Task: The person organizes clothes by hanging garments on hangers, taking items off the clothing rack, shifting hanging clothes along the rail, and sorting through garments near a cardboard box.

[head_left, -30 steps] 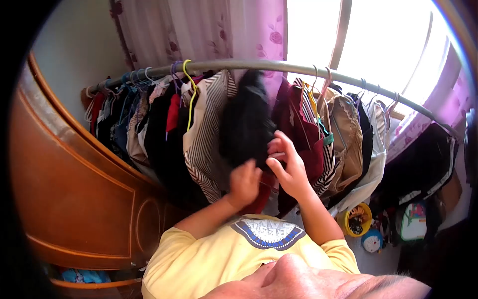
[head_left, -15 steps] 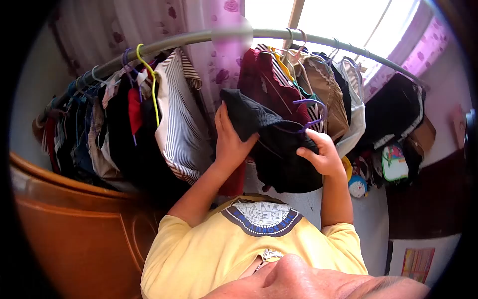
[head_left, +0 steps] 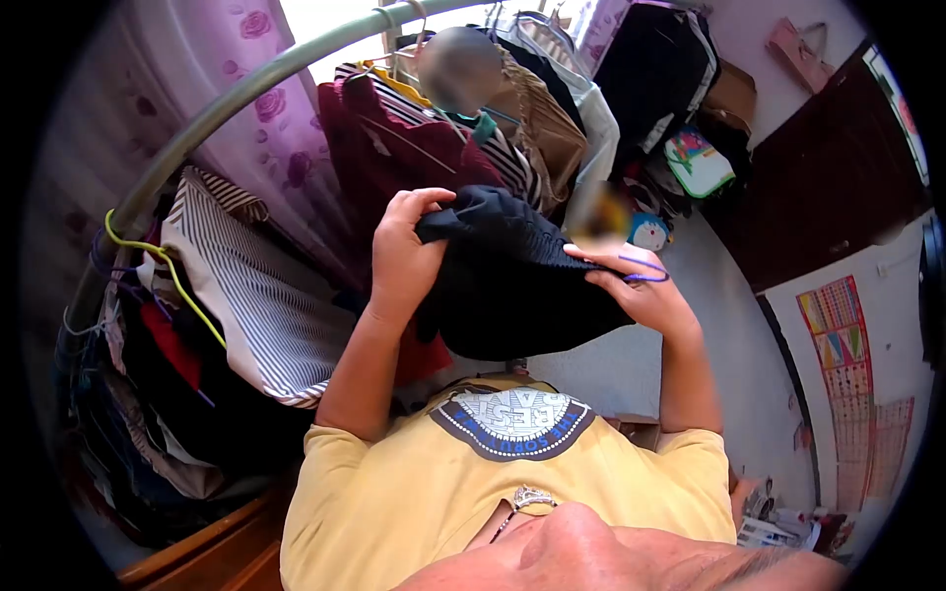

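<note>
A black garment (head_left: 522, 295) with a gathered upper edge hangs stretched between my two hands, in front of my chest. My left hand (head_left: 409, 246) grips its upper left corner, fingers folded over the cloth. At the other end of that edge, my right hand (head_left: 636, 281) pinches the cloth, and a purple hanger (head_left: 645, 268) sticks out at its fingers. Behind the garment a maroon garment (head_left: 384, 148) hangs on the rail, and a striped shirt (head_left: 246, 295) hangs to the left beside a yellow-green hanger (head_left: 168, 254).
The curved metal rail (head_left: 197, 128) runs from lower left to the top, carrying many clothes. At right are a dark brown door (head_left: 808, 187), wall charts (head_left: 847, 364) and a pink bag (head_left: 798, 54). A round blue and white toy (head_left: 648, 232) lies on the floor.
The black garment has come away from the rail and is now spread between both hands. The purple hanger, earlier largely visible, now shows only partly at my right hand. The view has turned right.
</note>
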Action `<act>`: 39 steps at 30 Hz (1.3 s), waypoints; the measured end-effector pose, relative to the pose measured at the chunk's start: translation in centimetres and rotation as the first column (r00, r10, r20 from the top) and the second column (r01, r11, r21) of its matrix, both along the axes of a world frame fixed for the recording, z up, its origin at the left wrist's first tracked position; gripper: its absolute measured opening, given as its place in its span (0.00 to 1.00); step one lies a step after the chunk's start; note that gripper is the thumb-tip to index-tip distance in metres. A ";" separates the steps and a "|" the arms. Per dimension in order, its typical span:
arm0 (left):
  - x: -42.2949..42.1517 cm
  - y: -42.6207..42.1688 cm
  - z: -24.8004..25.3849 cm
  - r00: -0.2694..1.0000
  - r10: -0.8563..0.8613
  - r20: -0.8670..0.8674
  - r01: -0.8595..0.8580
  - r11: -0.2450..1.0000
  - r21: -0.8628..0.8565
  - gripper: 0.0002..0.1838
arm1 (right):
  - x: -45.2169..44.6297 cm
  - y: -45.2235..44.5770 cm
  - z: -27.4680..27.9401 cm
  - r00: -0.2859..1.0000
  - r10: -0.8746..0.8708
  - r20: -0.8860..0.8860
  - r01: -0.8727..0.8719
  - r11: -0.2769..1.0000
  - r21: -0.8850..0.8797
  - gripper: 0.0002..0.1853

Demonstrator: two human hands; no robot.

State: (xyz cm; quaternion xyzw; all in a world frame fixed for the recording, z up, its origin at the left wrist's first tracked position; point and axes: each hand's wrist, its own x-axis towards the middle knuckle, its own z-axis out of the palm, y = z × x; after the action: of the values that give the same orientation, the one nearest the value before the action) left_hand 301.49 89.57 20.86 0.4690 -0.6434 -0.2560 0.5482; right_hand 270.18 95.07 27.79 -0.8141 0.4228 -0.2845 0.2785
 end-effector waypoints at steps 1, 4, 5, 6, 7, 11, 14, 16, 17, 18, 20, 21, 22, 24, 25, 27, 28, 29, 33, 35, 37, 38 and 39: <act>0.0 -0.8 -1.1 0.998 -0.045 -0.039 0.045 0.999 0.019 0.22 | -0.9 0.6 -0.3 0.999 0.026 -0.030 -0.025 0.999 0.035 0.19; -0.8 -1.5 -3.2 0.982 -0.166 -0.086 0.174 0.979 0.103 0.23 | -3.4 1.7 -1.1 0.992 0.120 0.048 -0.122 0.991 0.053 0.19; -1.1 -1.4 -3.4 0.974 -0.209 -0.087 0.219 0.966 0.135 0.24 | -4.5 2.0 -1.3 0.989 0.121 0.090 -0.129 0.988 0.084 0.18; -1.6 -1.1 -2.8 0.958 -0.271 -0.093 0.283 0.946 0.159 0.25 | -5.8 2.3 -1.5 0.984 0.120 0.133 -0.135 0.984 0.114 0.18; -2.3 -0.7 -1.8 0.938 -0.332 -0.102 0.346 0.920 0.182 0.26 | -7.4 2.1 -2.0 0.973 0.111 0.203 -0.152 0.969 0.197 0.16; -4.7 0.6 1.0 0.697 -0.683 -0.219 0.713 0.623 0.322 0.30 | -13.8 -0.1 -6.5 0.890 0.013 0.456 -0.293 0.782 0.550 0.17; -6.8 0.4 -0.3 0.641 -0.689 -0.337 0.756 0.492 0.432 0.23 | -15.8 -1.3 -7.9 0.947 0.198 0.254 -0.315 0.737 0.598 0.17; -7.4 -0.3 -1.1 0.679 -0.479 -0.557 0.734 0.445 0.513 0.19 | -16.6 -1.2 -7.6 0.931 0.214 0.295 -0.344 0.785 0.515 0.17; -8.1 -0.5 -1.5 0.639 -0.258 -0.725 0.741 0.460 0.489 0.13 | -17.2 -1.1 -7.4 0.941 0.201 0.272 -0.318 0.798 0.512 0.16; -9.2 -0.7 -0.8 0.631 -0.183 -0.754 0.713 0.520 0.470 0.11 | -17.8 -1.1 -7.2 0.950 0.190 0.248 -0.294 0.809 0.509 0.16; -11.4 -0.7 -1.0 0.614 -0.102 -0.783 0.658 0.613 0.436 0.08 | -18.3 -0.8 -7.3 0.966 0.232 0.114 -0.258 0.848 0.463 0.16; -12.6 -0.9 -1.6 0.656 -0.087 -0.750 0.614 0.639 0.463 0.06 | -18.7 -0.6 -7.9 0.963 0.252 0.095 -0.268 0.865 0.425 0.16; -13.5 -1.2 -2.7 0.698 -0.075 -0.713 0.567 0.666 0.485 0.05 | -18.9 -0.3 -8.6 0.960 0.271 0.077 -0.279 0.882 0.380 0.17; -15.1 -1.3 -3.8 0.836 -0.178 -0.519 0.475 0.707 0.523 0.10 | -20.5 0.0 -8.1 0.976 0.121 0.181 -0.180 0.918 0.354 0.18; -16.1 -1.1 -3.9 0.906 -0.236 -0.352 0.404 0.734 0.546 0.17 | -20.7 0.0 -8.3 0.841 0.045 0.538 -0.220 0.939 0.266 0.22; -18.0 0.1 -2.7 0.894 -0.434 -0.112 0.416 0.712 0.566 0.35 | -20.8 -0.4 -8.1 0.766 -0.159 0.623 0.048 0.981 0.191 0.33; -18.8 0.6 -2.8 0.852 -0.522 -0.024 0.468 0.741 0.482 0.34 | -21.3 -0.3 -7.1 0.730 -0.275 0.625 0.171 0.960 0.223 0.37; -18.9 0.6 -3.2 0.830 -0.557 0.030 0.424 0.665 0.615 0.29 | -22.0 -0.7 -7.5 0.783 -0.245 0.572 0.179 0.969 0.170 0.38; -21.5 1.1 -5.9 0.883 -0.344 -0.320 0.455 0.457 0.765 0.17 | -26.4 -2.3 -9.3 0.737 -0.095 0.669 -0.022 0.986 0.164 0.42; -23.0 1.2 -7.1 0.851 -0.172 -0.495 0.517 0.431 0.740 0.16 | -27.6 -3.9 -10.4 0.397 0.025 0.917 -0.252 0.964 0.083 0.42; -24.5 1.5 -7.2 0.782 -0.037 -0.622 0.577 0.422 0.700 0.16 | -28.0 -5.4 -9.8 0.133 -0.172 0.976 -0.103 0.977 0.186 0.42; -25.0 1.6 -7.2 0.765 -0.029 -0.644 0.592 0.426 0.684 0.15 | -28.1 -5.8 -9.3 -0.013 -0.251 0.968 -0.039 0.967 0.250 0.42; -25.7 1.7 -7.0 0.747 -0.019 -0.664 0.607 0.427 0.670 0.15 | -28.2 -5.7 -8.3 0.001 -0.322 0.947 0.073 0.944 0.321 0.40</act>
State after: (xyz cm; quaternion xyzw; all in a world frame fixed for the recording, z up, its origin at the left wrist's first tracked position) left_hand 275.77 91.32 13.83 0.4409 -0.3127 -0.7695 0.3401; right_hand 241.94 89.37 19.47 -0.2898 0.2437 -0.7647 0.5215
